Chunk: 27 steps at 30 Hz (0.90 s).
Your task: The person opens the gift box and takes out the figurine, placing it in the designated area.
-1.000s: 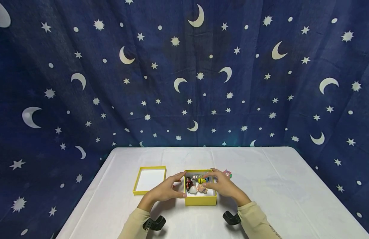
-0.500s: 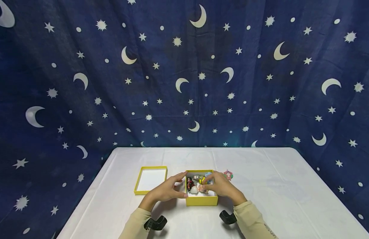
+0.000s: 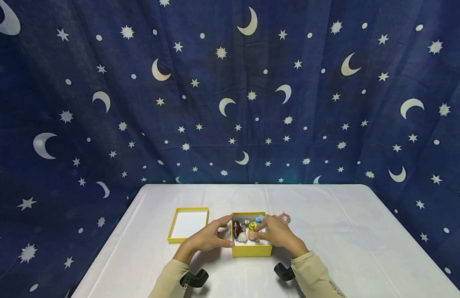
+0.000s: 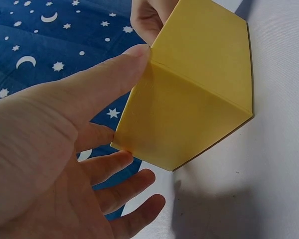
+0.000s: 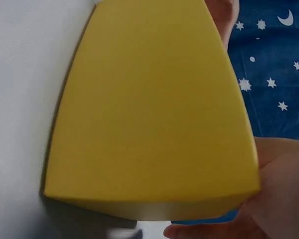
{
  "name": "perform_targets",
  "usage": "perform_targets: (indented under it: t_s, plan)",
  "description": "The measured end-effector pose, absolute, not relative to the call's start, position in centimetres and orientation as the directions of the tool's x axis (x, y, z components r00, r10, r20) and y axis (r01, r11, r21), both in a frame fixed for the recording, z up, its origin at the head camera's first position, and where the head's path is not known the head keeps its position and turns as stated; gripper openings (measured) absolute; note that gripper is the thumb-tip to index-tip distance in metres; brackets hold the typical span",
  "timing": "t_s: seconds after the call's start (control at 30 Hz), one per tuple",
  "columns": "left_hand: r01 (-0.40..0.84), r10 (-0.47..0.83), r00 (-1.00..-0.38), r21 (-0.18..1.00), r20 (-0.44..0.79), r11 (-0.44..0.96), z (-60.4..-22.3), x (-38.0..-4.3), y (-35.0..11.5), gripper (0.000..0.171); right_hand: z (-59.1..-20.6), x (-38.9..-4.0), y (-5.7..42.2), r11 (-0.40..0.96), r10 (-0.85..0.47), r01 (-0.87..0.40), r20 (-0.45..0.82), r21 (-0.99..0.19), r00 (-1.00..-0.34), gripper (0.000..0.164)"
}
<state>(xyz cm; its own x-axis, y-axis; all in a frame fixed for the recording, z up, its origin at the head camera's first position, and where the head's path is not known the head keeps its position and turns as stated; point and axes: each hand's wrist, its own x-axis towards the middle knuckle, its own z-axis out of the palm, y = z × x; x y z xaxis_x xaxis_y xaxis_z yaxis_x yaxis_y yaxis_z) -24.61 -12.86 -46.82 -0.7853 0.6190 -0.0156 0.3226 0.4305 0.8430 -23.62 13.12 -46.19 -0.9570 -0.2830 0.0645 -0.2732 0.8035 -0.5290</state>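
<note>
An uncovered yellow box [image 3: 251, 251] stands on the white table with several small toy figures inside. My left hand [image 3: 207, 236] holds its left side, thumb at the near corner and forefinger at the far one; in the left wrist view the other fingers hang apart. Over the right wall reaches my right hand [image 3: 280, 235], thumb and forefinger down among the figures. Those fingertips are closest to a peach figure [image 3: 253, 236] and a yellow figure [image 3: 252, 226]; whether they pinch one is unclear. The right wrist view has the box wall [image 5: 154, 109] hiding the fingertips.
A yellow-edged lid [image 3: 188, 223] with a white inside lies left of the box. Beyond my right hand lies a small pink and green toy [image 3: 285, 217]. Also in the box are a dark red-black figure [image 3: 237, 229], a white figure [image 3: 242, 236] and a blue figure [image 3: 259, 219].
My right fingers have shifted left and lower in the box, from around the yellow figure toward the peach figure. The yellow figure's position has changed slightly. My left hand stays on the box.
</note>
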Motion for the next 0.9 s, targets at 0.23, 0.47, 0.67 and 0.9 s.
perform_targets:
  t_s: [0.23, 0.47, 0.67, 0.9]
  plan:
    - [0.321, 0.623, -0.782, 0.846, -0.017, 0.426, -46.91, -24.7, -12.78, 0.088, -46.34, -23.71, 12.87, 0.835, -0.245, -0.212, 0.002, -0.508, -0.97, 0.016]
    - [0.322, 0.623, -0.782, 0.845, -0.017, 0.427, -46.83, -24.66, -12.92, 0.089, -46.12, -23.9, 12.64, 0.854, -0.228, -0.181, -0.038, -0.488, -0.973, 0.013]
    - [0.32, 0.623, -0.782, 0.848, -0.016, 0.424, -46.85, -24.65, -12.95, 0.088, -46.19, -23.9, 12.42, 0.81, -0.246, -0.182, -0.041, -0.557, -0.968, 0.018]
    - [0.327, 0.622, -0.783, 0.842, -0.013, 0.429, -46.92, -24.74, -12.87, 0.088, -46.44, -23.57, 12.08, 0.806, -0.215, -0.176, -0.002, -0.566, -0.977, 0.021]
